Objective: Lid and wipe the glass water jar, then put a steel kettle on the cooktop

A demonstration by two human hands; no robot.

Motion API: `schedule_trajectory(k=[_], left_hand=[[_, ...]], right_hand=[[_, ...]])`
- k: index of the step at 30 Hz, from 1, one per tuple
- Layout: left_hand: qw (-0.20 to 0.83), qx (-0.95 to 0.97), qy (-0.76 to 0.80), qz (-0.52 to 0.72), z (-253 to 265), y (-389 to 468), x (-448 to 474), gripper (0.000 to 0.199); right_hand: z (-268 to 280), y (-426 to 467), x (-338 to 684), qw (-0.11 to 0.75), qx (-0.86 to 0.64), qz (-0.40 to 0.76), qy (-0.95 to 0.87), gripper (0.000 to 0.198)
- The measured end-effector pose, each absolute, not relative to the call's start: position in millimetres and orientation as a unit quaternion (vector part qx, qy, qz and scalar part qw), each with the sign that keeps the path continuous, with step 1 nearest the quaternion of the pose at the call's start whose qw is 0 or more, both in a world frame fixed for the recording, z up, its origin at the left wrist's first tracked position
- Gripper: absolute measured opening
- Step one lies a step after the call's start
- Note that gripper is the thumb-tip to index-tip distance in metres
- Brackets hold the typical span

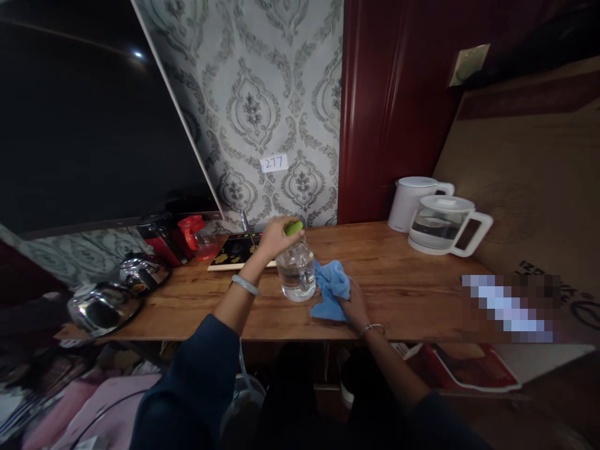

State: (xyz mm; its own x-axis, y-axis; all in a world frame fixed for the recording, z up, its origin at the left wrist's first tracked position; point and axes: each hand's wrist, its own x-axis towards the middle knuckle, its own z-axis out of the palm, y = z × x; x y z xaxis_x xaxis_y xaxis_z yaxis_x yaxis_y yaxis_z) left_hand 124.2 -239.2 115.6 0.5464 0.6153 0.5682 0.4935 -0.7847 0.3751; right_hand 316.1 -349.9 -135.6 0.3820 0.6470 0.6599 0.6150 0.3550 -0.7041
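Head view: left hand (274,239) grips glass jug (296,272) lid; right hand (354,305) flat on blue cloth (330,289).

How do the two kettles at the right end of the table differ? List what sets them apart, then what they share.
The glass kettle has a clear body; the white kettle is opaque. The glass kettle stands nearer the table's front edge; the white kettle stands behind it, by the red wall panel. Both have white lids and handles pointing right.
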Motion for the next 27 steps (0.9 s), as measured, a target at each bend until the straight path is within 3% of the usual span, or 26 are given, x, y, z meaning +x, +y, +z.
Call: schedule_trajectory(k=[9,17,27], left_hand=[[0.024,0.915,0.296,0.271,117.5,-239.4,129.5,0.038],[0.135,0.907,0.275,0.289,133.3,-231.1,121.0,0.057],[0.105,0.926,0.306,0.194,124.8,-212.0,142.6,0.057]], right_hand=[[-130.1,-354.5,314.1,0.61,-0.561,0.04,-0.558,0.041],[-132.0,-354.0,315.8,0.604,-0.561,0.033,-0.566,0.044],[-134.9,-353.9,314.4,0.609,-0.565,0.012,-0.557,0.044]])
